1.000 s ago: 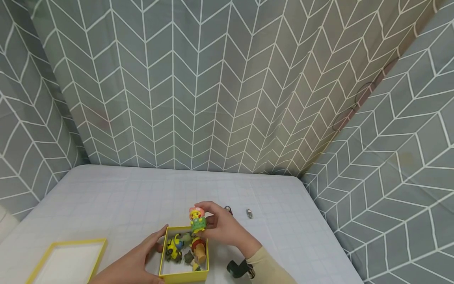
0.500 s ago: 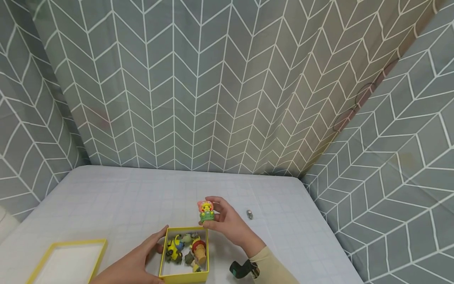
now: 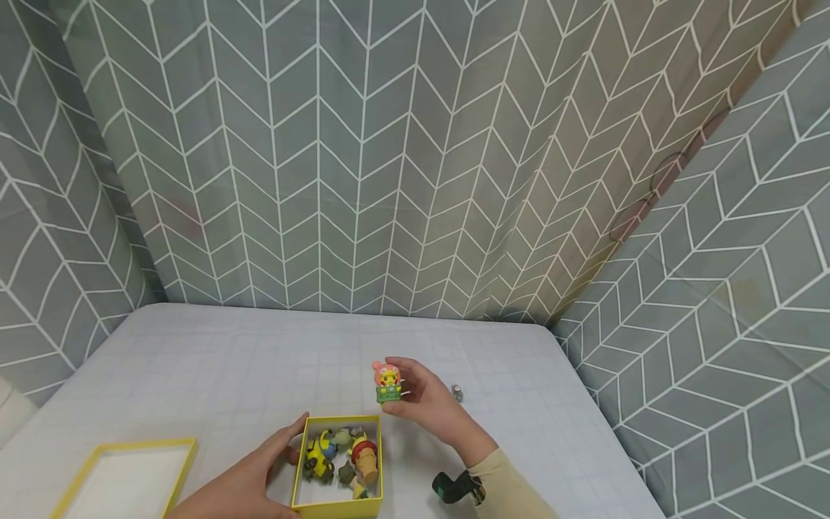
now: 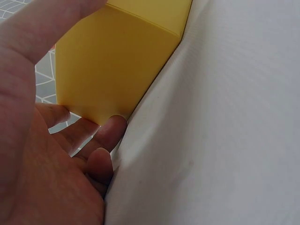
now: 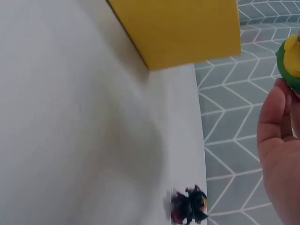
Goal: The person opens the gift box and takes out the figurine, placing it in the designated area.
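Note:
In the head view, my right hand (image 3: 431, 404) pinches a small yellow figurine (image 3: 388, 382) with a pink hood and a green base. It is held upright above the table, beyond the box's far right corner. Only its yellow-and-green part shows at the edge of the right wrist view. My left hand (image 3: 249, 472) grips the left side of an open yellow box (image 3: 338, 510), thumb by the near corner and fingers by the far one. Inside lie several toy figures, among them a yellow-and-blue one (image 3: 320, 455) and one with a red top and tan lower part (image 3: 364, 460).
A yellow-rimmed lid (image 3: 148, 441) lies on the white tabletop (image 3: 279, 353) at the left. A small grey figure (image 3: 457, 393) stands right of my right hand. The right wrist view shows a dark figure (image 5: 189, 205) on the table. Patterned curtains (image 3: 363, 158) surround the table.
My right hand has lifted the yellow figurine from above the box and carried it right and farther back, turning it slightly. The left hand and the box have stayed in place.

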A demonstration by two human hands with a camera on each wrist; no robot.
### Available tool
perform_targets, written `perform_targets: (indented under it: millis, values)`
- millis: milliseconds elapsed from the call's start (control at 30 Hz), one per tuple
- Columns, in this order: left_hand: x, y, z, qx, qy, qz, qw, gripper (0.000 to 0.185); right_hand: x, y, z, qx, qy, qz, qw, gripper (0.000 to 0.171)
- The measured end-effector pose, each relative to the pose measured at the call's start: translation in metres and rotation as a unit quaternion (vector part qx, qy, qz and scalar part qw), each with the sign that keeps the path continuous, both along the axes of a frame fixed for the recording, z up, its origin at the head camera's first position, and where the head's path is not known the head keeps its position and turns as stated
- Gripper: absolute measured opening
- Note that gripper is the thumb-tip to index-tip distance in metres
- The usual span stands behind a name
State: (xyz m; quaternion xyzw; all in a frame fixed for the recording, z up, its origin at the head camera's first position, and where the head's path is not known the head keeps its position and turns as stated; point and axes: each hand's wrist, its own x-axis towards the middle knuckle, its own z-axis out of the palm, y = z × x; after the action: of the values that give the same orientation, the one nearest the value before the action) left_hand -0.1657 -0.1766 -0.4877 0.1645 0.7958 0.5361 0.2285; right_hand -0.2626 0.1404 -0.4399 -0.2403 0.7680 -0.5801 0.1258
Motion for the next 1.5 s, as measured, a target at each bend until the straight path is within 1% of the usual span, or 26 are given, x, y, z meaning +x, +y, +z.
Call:
perform_targets:
  millis: [67, 233, 333, 433, 633, 833, 1100, 1333, 1400, 1500]
  values:
    - [0.000, 0.000, 0.000, -0.001, 0.003, 0.000, 1.0000, 0.111, -0.001, 0.004, 0.001, 0.009, 0.003, -0.009, 1.000, 0.068]
    - [0.000, 0.000, 0.000, -0.007, 0.008, 0.001, 0.9999, 0.111, -0.003, 0.014, 0.004, 0.007, 0.009, -0.025, 1.000, 0.068]
    - [0.000, -0.001, 0.000, -0.008, 0.007, 0.001, 0.9999, 0.111, -0.005, 0.021, 0.004, 0.020, 0.019, -0.042, 0.999, 0.068]
    - [0.000, -0.001, -0.001, -0.007, 0.010, -0.001, 0.9999, 0.111, -0.009, 0.029, 0.003, 0.037, 0.022, -0.066, 0.997, 0.067]
    - [-0.001, -0.001, -0.003, -0.015, 0.010, 0.000, 0.9998, 0.111, -0.016, 0.047, -0.001, 0.044, 0.017, -0.101, 0.994, 0.067]
    - [-0.002, 0.000, -0.002, -0.021, -0.003, 0.005, 0.9998, 0.111, -0.020, 0.067, -0.003, 0.064, 0.022, -0.141, 0.988, 0.067]
    - [-0.002, 0.000, -0.001, -0.019, 0.000, 0.004, 0.9998, 0.112, -0.024, 0.092, -0.008, 0.085, 0.032, -0.176, 0.980, 0.068]
    - [-0.001, 0.001, 0.002, -0.015, -0.005, 0.006, 0.9999, 0.113, -0.027, 0.112, -0.013, 0.072, 0.021, -0.200, 0.977, 0.066]
    - [-0.001, 0.001, 0.002, -0.019, -0.004, 0.006, 0.9998, 0.112, -0.025, 0.114, -0.009, 0.073, 0.014, -0.207, 0.976, 0.065]
    - [-0.001, 0.001, 0.001, -0.022, -0.001, 0.006, 0.9997, 0.112, -0.025, 0.122, -0.010, 0.071, 0.008, -0.208, 0.975, 0.064]
